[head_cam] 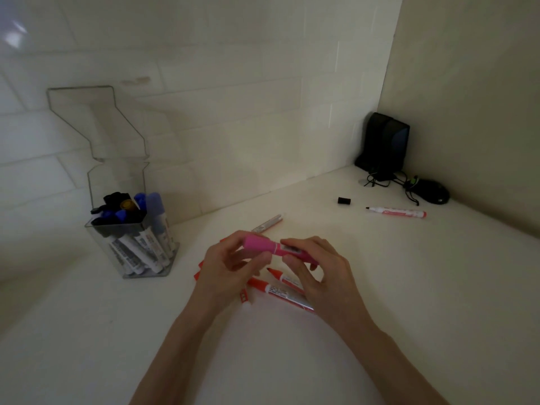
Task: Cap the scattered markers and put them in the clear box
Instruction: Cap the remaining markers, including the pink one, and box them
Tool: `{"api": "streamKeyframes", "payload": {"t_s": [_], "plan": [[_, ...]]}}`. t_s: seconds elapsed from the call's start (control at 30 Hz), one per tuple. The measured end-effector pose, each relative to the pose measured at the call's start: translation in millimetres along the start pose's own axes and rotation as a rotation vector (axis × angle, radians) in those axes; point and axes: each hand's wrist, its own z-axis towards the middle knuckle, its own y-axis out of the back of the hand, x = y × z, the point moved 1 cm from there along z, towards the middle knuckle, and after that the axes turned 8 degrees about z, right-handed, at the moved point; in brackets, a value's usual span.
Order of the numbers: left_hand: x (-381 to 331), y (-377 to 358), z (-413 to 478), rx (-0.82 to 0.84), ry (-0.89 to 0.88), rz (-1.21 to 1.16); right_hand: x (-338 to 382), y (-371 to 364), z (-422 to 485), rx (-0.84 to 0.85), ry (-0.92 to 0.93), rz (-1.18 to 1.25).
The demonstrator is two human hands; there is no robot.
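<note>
— Closest to me, my forearms (181,346) reach up over the white worktop (292,369), and both hands are clamped on one pink marker (276,248), held level just above the surface.

— Which hand has which end?

— My left hand (230,267) grips the cap end with its fingers curled round it. My right hand (318,276) pinches the barrel by its label. The two hands are almost touching, and the cap meets the barrel at a white ring between them.

— And the other markers?

— Two orange-red markers (270,289) lie on the worktop right beneath my hands. Their bare tips point left and my right hand covers their back ends. Small red pieces (196,275) stick out from under my left hand; in this dim light I cannot tell whether they are caps or marker ends. A pale marker (268,223) lies just beyond my hands, toward the wall. Well off to the right lies an uncapped red marker (397,212), with a black cap (344,200) near its tip.

— Where is the box?

— The clear box (137,252) stands to the left, well apart from my hands and near the tiled wall, with its lid hinged upright. Blue-capped and black-capped markers (128,209) stand inside it. In the far right corner sit a black speaker (385,147) and a black mouse (434,194).
</note>
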Motion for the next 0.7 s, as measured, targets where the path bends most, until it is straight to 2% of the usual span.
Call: {"api": "streamKeyframes", "payload": {"t_s": [0.13,0.23,0.33,0.43,0.6,0.7], "plan": [[-3,9,-2,-0.052,-0.045,-0.050,8,-11,2,0.058,-0.006,0.119],[-13,22,-6,-0.144,0.004,-0.078,10,-20,2,0.107,-0.034,0.164],[-28,51,-7,-0.238,0.095,-0.115,6,-21,3,0.087,-0.047,0.156],[-48,100,-5,-0.397,0.082,-0.080,-3,-15,5,0.047,-0.070,0.148],[-80,188,5,-0.714,-0.017,0.265,-8,-11,8,-0.040,-0.119,0.125],[-72,209,17,-0.735,0.003,0.534,-9,-14,11,-0.036,-0.147,0.129]]}}
